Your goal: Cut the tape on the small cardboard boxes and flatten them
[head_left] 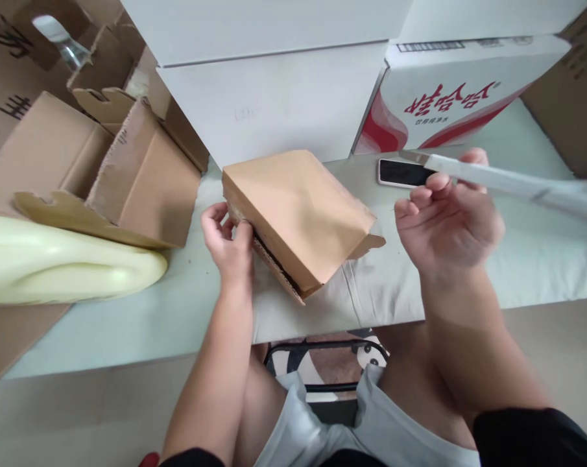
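My left hand (227,243) is closed on the left edge of a small brown cardboard box (303,214), its thumb pressed at the gap between the box's side and a flap. The box sits tilted on the cloth, a torn-looking flap edge facing me and a small tab sticking out at its right corner. To the right, my raised right hand (449,220) pinches a pale, long-handled utility knife (507,181) between thumb and fingers. Its metal blade end points left, apart from the box. The knife's far end is blurred. Behind that hand lies a phone (403,173) with a dark screen.
White cartons (278,107) stand along the back, one with red print (449,97). Open brown boxes (142,175) and a clear bottle with a white cap (62,39) are at left. A glossy pale-yellow object (74,259) lies in front of them on the cloth-covered table (142,331).
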The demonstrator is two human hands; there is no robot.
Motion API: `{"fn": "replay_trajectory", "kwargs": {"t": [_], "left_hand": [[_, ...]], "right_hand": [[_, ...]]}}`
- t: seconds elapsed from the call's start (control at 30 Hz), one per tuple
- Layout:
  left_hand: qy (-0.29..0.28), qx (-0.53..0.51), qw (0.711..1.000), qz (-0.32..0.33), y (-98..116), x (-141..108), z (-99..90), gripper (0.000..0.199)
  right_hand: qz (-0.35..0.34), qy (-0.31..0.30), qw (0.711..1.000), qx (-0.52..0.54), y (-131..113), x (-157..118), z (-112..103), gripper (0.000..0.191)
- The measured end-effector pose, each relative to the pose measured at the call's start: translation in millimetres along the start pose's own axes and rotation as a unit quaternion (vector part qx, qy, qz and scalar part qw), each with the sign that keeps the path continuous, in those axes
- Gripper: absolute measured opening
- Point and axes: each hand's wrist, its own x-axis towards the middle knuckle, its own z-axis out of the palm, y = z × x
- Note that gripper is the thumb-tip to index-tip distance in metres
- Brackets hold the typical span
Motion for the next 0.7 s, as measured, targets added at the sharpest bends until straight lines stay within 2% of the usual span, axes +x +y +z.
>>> {"fn": "replay_trajectory", "kwargs": {"t": [0.13, 0.27, 0.37, 0.47, 0.53, 0.63, 0.7], "left_hand": [[-0.031, 0.024, 0.999, 0.031, 9, -12, 7.8, 0.045], [-0.032, 0.046, 0.996, 0.076, 19, -19, 11.3, 0.042], [-0.033, 0.048, 0.996, 0.065, 25, -24, 13.0, 0.044], [-0.034, 0.050, 0.997, 0.042, 28, -31, 14.2, 0.049], [-0.043, 0.050, 0.997, 0.027, 30, -35, 14.3, 0.052], [-0.060, 0.054, 0.997, 0.011, 32, -41, 13.5, 0.054], [-0.061, 0.061, 0.996, 0.028, 32, -44, 13.2, 0.053]], "right_hand": [[-0.031, -0.065, 0.996, 0.044, -18, -13, 24, 0.018], [-0.028, -0.134, 0.990, 0.024, -39, -28, 45, 0.026], [-0.036, -0.130, 0.991, 0.001, -54, -42, 59, 0.024], [-0.024, -0.129, 0.989, -0.068, -64, -56, 75, 0.015], [-0.021, -0.183, 0.975, -0.122, -66, -61, 84, 0.012], [-0.073, -0.273, 0.942, -0.182, -64, -62, 93, 0.015], [-0.102, -0.275, 0.926, -0.236, -60, -61, 96, 0.018]]}}
